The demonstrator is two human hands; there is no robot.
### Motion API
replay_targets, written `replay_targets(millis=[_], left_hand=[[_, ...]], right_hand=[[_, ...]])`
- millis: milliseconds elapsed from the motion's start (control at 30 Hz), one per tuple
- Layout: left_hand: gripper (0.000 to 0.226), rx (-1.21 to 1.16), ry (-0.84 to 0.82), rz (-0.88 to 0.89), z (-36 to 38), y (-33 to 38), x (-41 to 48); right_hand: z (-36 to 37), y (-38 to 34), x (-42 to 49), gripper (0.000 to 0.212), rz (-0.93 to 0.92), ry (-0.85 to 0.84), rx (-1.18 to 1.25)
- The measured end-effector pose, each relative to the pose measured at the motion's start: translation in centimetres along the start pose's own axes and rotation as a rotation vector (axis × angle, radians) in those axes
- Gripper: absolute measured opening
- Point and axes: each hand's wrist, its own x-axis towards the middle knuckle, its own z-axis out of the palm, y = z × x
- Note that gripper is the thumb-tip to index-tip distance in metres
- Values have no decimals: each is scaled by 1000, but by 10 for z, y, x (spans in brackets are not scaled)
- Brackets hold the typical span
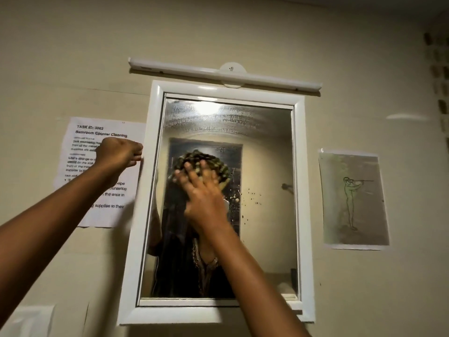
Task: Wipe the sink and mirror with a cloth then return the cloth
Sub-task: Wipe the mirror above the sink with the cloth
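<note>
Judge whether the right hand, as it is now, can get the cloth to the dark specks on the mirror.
Probably yes. The right hand presses the cloth flat on the mirror, and the dark specks lie just to its right on bare glass, nothing between.

Wall notice [99, 171]: "TASK ID: 3062", "Bathroom Counter Cleaning".

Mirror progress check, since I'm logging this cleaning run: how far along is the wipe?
Partly done. The mirror shows wipe streaks across its upper glass. In hand: the right hand presses the cloth flat on mid-glass, while the left hand steadies the white frame. Left: dark specks beside the cloth, the lower glass, and returning the cloth. The sink is out of view.
</note>
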Motion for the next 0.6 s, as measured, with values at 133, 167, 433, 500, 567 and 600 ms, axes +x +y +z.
replay_targets(millis=[133,167,433,500,567,600], left_hand=[[33,181,70,85,7,-6,-9],[36,207,86,86,8,-8,-11],[30,179,158,23,9,-12,-20],[16,103,120,0,7,-11,-16],[10,62,99,-24,5,-9,-14],[15,51,92,-33,4,-10,-12]], right_hand=[[-26,63,-19,78,334,204,59],[-30,77,-28,75,426,265,61],[0,69,-111,55,798,355,-25],[1,59,-101,54,866,380,32],[-1,50,-80,58,905,402,74],[1,44,-69,60,887,408,93]])
